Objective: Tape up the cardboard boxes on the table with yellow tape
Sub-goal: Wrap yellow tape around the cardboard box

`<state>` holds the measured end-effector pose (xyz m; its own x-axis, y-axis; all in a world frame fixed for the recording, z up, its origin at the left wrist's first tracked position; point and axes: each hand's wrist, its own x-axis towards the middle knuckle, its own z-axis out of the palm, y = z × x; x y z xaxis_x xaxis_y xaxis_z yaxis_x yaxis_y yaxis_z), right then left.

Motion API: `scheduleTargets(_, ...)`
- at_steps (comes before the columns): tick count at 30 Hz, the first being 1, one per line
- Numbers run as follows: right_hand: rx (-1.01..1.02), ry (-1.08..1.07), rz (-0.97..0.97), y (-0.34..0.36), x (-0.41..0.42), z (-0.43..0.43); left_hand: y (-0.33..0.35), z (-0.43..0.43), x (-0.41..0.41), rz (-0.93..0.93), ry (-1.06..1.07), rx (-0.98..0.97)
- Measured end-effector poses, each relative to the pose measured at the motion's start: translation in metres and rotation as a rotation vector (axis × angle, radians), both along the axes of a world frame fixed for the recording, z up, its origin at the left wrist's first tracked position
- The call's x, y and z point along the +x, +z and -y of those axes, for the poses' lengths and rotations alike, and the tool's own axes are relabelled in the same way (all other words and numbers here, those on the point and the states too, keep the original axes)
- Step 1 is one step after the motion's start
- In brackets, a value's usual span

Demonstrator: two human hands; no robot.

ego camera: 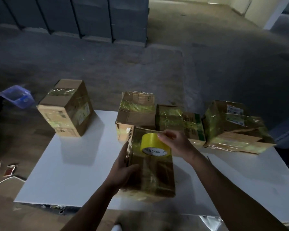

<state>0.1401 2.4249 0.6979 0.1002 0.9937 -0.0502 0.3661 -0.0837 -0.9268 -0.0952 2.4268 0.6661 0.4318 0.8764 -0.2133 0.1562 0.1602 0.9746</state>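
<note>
Near centre of the table [70,172]: the near box [153,174], its top already covered with glossy yellow tape. Its near edge is blurred, and its left side is partly hidden by the left hand [123,169]. The roll of yellow tape [153,145] sits on the far part of this box top. Its white core carries print that can be read only in part, and the far right of its rim is covered by fingers.

The right hand [175,142] grasps the roll at that rim, with fingers curled over the top. The left hand clasps the box's left side, with the thumb lying across the top face and the fingers running along the side, where they are hard to make out.

Far centre: a cluster of taped boxes [137,109], touching one another, the lower ones partly hidden behind the near box. Far right: a wide taped box [232,127] overhanging the table edge. Far left: a single tall box [67,110], standing well apart. On the floor to the left are a blue basket [17,96] and a white cable [0,182], cut off by the frame edge.
</note>
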Motion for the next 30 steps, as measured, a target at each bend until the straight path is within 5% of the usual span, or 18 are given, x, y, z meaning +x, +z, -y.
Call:
scheduleTargets(5,-0.006,0.026,0.107,-0.004,-0.025,-0.010,-0.010,-0.007,0.000,-0.499,-0.195,0.429)
scheduleTargets(12,-0.014,0.056,0.370,0.008,-0.049,-0.018,-0.034,-0.021,-0.008,-0.910,-0.199,0.628)
scheduleTargets(22,-0.107,-0.129,0.645,0.019,-0.011,-0.004,-0.029,-0.023,0.002,-1.107,-0.225,0.756)
scheduleTargets(27,-0.049,-0.118,0.699,0.016,-0.012,-0.004,-0.022,-0.012,0.036,-0.834,-0.320,0.807)
scheduleTargets(30,-0.058,-0.095,0.635,0.014,-0.003,0.000,-0.028,-0.006,0.045,-0.873,-0.323,0.858)
